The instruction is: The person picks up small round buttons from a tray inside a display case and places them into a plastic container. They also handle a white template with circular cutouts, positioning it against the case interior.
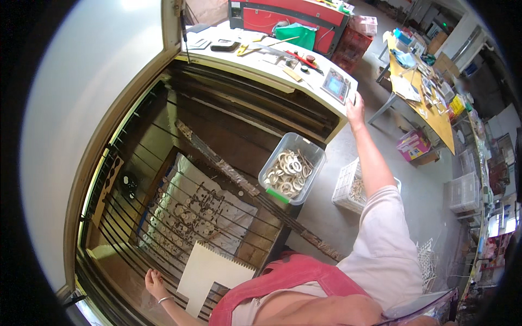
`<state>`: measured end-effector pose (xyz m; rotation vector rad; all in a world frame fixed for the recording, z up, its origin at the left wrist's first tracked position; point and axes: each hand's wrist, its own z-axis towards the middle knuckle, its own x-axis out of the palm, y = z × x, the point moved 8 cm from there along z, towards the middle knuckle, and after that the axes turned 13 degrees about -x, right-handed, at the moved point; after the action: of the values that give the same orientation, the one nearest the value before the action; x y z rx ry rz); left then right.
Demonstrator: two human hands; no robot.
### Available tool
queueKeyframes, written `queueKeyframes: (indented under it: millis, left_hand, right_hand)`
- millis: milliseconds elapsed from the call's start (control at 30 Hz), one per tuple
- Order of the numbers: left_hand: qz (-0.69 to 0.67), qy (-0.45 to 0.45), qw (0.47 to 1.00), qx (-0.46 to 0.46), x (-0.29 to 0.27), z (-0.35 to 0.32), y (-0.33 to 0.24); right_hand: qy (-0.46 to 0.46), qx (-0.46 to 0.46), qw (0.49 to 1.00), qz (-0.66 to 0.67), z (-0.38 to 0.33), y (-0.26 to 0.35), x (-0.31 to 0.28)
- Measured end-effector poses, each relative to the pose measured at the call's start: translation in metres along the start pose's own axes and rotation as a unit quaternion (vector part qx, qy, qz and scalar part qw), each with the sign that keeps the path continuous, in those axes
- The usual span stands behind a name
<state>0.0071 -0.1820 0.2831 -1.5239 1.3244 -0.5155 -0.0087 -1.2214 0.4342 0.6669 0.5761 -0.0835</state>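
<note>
My right hand (356, 111) reaches to the corner of a white machine top (312, 89), touching its edge beside a control panel (337, 85) with a lit blue screen. Its thumb and fingers look apart, and I see nothing held. Low on the left, my left hand (155, 282) hovers over the dark bars (163, 217) of the machine bed, its fingers curled together; whatever they may hold is too small to make out. A pale board with a toothed edge (209, 277) lies on the bars next to it. Beneath them, small round cut pieces (190, 214) are scattered on a white cloth (239, 213).
A clear plastic bin (318, 163) of pale rings stands at the bed's right edge, by a long patterned beam (228, 171). A white basket (341, 187) sits on the floor. The raised lid (103, 98) fills the left. A cluttered yellow table (435, 122) stands right.
</note>
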Motion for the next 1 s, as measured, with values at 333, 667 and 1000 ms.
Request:
queueKeyframes:
  millis: [333,667,1000]
  left_hand:
    - [0.113,0.021,0.993,0.022,0.070,-0.045,-0.044]
    - [0.283,-0.075,0.949,0.115,0.079,-0.107,-0.074]
    - [0.196,-0.160,0.967,0.016,-0.011,-0.160,0.007]
  right_hand:
    - [0.161,0.053,0.974,-0.151,0.071,-0.102,0.082]
    - [0.220,-0.029,0.929,-0.296,0.099,-0.154,0.081]
    - [0.185,0.164,0.916,0.315,0.108,-0.186,0.108]
